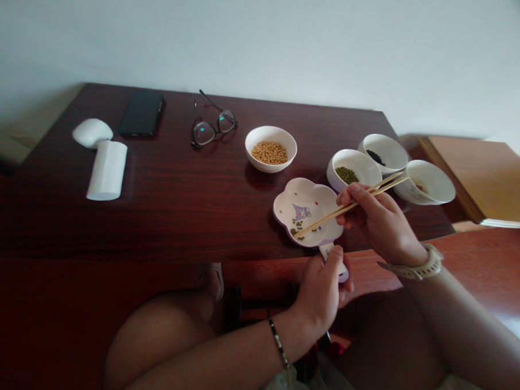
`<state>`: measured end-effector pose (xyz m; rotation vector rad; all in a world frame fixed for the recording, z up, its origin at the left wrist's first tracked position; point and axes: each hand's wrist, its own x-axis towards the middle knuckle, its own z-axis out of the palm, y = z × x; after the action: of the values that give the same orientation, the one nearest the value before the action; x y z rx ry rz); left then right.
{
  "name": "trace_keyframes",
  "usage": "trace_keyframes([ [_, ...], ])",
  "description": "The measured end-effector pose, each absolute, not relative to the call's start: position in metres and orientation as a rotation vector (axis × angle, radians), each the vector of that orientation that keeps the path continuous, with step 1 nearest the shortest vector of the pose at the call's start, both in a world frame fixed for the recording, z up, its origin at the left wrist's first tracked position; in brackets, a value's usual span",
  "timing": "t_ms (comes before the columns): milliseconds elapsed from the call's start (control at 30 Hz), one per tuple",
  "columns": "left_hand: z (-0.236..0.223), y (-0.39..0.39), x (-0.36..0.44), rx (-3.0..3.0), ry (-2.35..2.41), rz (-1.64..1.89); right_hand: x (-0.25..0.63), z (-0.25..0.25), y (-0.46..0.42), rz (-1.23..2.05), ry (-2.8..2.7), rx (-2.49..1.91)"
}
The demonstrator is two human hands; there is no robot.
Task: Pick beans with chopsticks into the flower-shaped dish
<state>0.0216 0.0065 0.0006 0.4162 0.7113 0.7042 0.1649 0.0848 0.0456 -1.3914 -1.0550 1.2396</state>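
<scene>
My left hand (322, 287) is closed round the handle of a flower-shaped dish (305, 194) with a purple rim and a cartoon print. A small cluster of green beans (299, 225) lies at the dish's near left side. In my right hand (375, 220) is a pair of wooden chopsticks (328, 216), held slantwise, their tips down among those beans. Behind my right hand stands a white bowl (360, 159) with green beans (346, 175) in it. Whether the tips pinch a bean I cannot tell.
A white bowl (271, 132) of yellow beans stands left of the green-bean bowl. At the right are a bowl (391, 149) with black beans and another bowl (437, 182). Glasses (214, 130), a black flat box (142, 114) and a white lamp-like object (107, 171) lie leftward.
</scene>
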Motion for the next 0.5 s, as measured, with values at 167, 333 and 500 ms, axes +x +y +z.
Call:
trace_keyframes([
  [167, 0.0025, 0.0063, 0.02, 0.439, 0.727, 0.698, 0.1639, 0.0433, 0.0853, 1.23, -1.05, -1.412],
  [333, 0.0035, 0.0076, 0.0195, 0.463, 0.734, 0.692, 0.1612, 0.0431, 0.0847, 1.238, -1.036, -1.4],
  [500, -0.0001, 0.005, 0.0213, 0.44, 0.744, 0.686, 0.16, 0.0439, 0.0839, 1.231, -1.049, -1.415],
])
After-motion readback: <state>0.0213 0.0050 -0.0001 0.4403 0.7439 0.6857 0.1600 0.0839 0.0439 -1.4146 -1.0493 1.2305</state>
